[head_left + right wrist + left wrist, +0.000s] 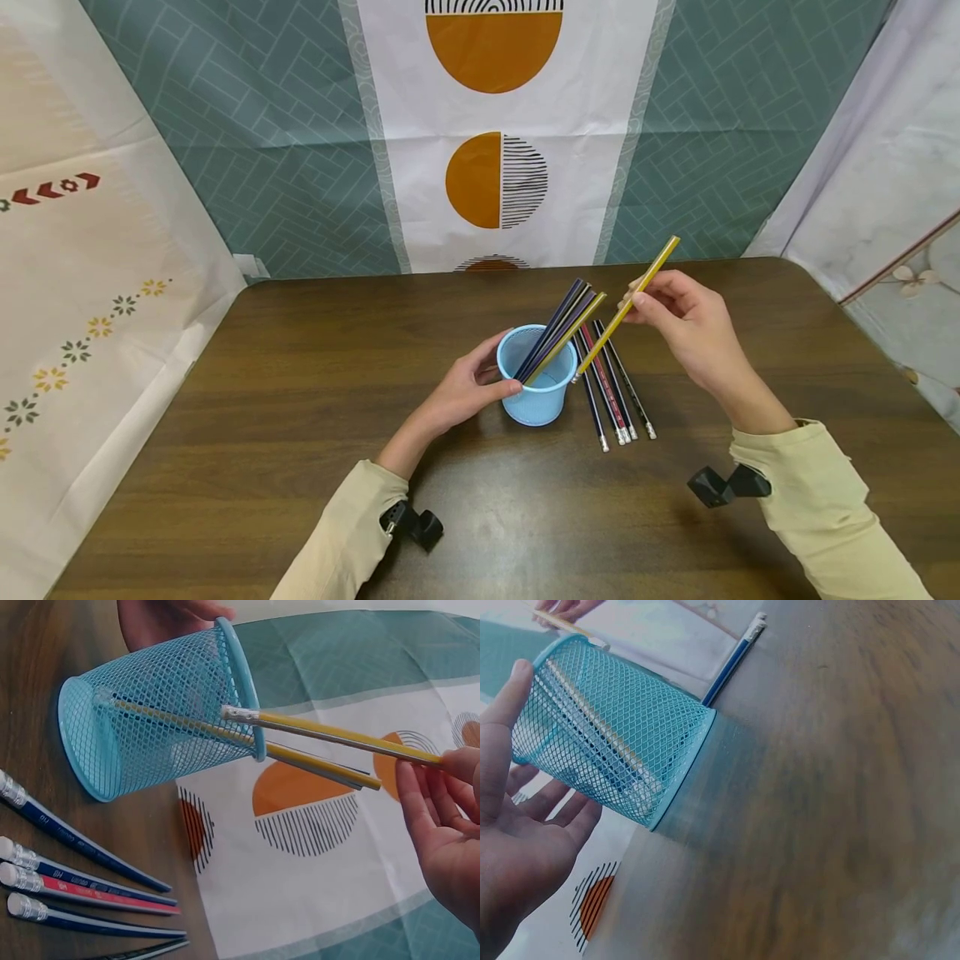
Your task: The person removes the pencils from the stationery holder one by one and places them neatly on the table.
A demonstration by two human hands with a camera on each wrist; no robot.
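Observation:
My left hand (468, 387) grips a light blue mesh pencil cup (534, 406), thumb at the near rim and fingers round its left side. Several dark pencils and one yellow pencil (581, 321) lean to the right inside it. Between thumb and fingers, my right hand (686, 321) pinches another yellow pencil (652, 272), eraser end down. That eraser (238, 714) is beside the cup's rim in the right wrist view. Right of the cup, several dark pencils and a red pencil (90, 891) lie on the table, erasers toward me.
The brown wooden table (300, 400) stretches out on both sides. A patterned cloth (300, 167) hangs behind its far edge, with pale cloths to the left and right. Each sleeve carries a small black device, such as the one on the right wrist (727, 486).

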